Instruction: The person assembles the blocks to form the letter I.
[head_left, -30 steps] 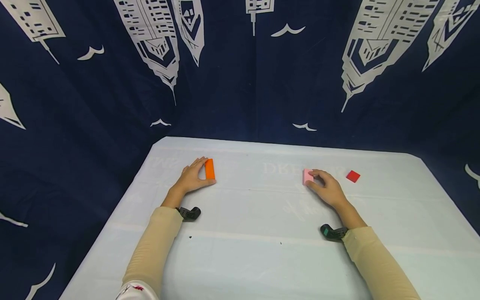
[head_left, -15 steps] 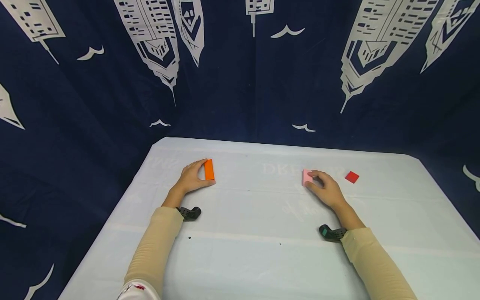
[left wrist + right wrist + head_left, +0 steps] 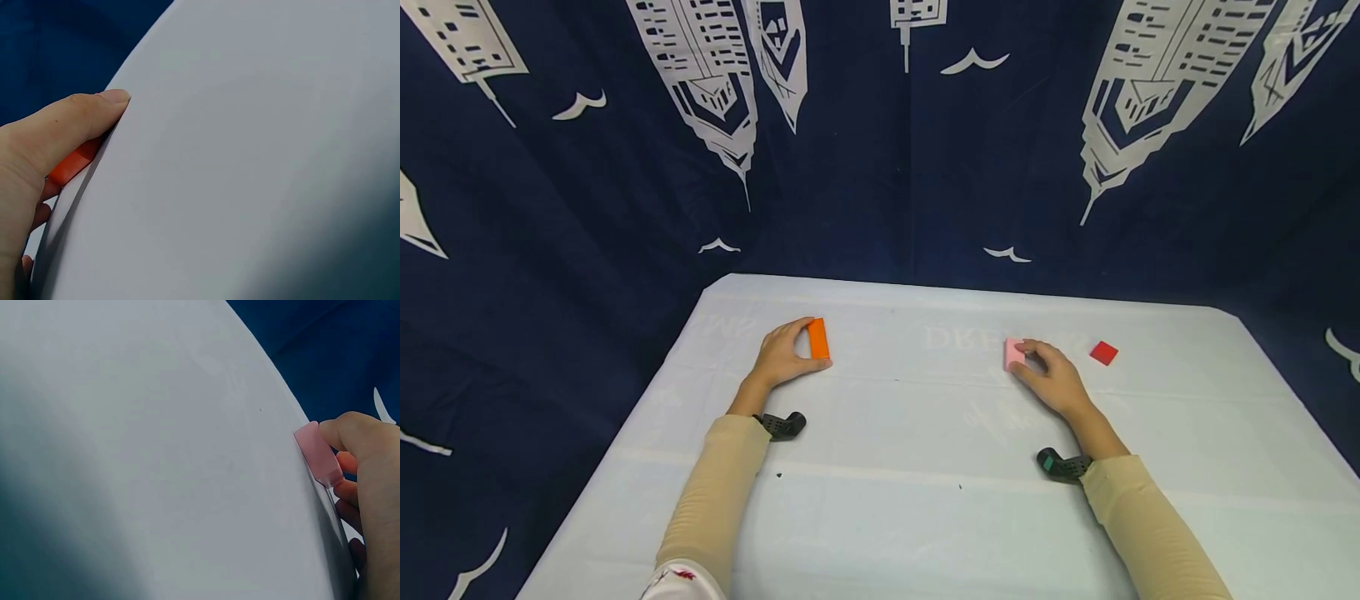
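The left hand (image 3: 781,356) grips an orange block (image 3: 818,339). The right hand (image 3: 1056,382) pinches a pink block (image 3: 1013,355) near a red square (image 3: 1104,353)

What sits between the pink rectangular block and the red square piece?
The right hand, holding the pink block; past it, only white tabletop up to the red piece. The head view shows this.

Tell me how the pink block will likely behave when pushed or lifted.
The pink block will probably stay stiff: its edges look straight in the right hand. Its flat faces suggest sliding rather than rolling. Small enough for one hand to pinch, it is likely light, though its material is unclear.
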Available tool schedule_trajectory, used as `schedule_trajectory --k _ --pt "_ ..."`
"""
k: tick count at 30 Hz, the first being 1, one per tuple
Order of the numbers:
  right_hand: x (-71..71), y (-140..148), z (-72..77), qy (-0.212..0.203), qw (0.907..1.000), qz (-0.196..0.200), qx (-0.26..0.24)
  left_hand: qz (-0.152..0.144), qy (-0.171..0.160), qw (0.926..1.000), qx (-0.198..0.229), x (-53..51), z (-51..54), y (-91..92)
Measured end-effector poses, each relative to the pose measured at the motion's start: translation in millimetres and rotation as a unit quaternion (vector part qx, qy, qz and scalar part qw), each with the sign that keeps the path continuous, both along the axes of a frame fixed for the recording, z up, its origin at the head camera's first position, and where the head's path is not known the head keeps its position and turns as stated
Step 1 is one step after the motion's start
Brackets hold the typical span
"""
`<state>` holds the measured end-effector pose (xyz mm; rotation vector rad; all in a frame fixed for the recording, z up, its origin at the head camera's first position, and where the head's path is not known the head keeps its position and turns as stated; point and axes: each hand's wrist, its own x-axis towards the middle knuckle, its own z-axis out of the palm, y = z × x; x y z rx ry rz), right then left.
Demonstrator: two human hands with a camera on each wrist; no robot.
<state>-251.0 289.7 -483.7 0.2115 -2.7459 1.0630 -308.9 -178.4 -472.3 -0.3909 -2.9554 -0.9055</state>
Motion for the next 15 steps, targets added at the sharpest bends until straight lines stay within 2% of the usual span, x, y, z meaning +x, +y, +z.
schedule_trajectory --k 15 --pt "0.0 -0.4 -1.2 0.007 1.0000 0.002 -0.004 0.004 0.019 0.9998 0.007 2.6 -0.8 1.0"
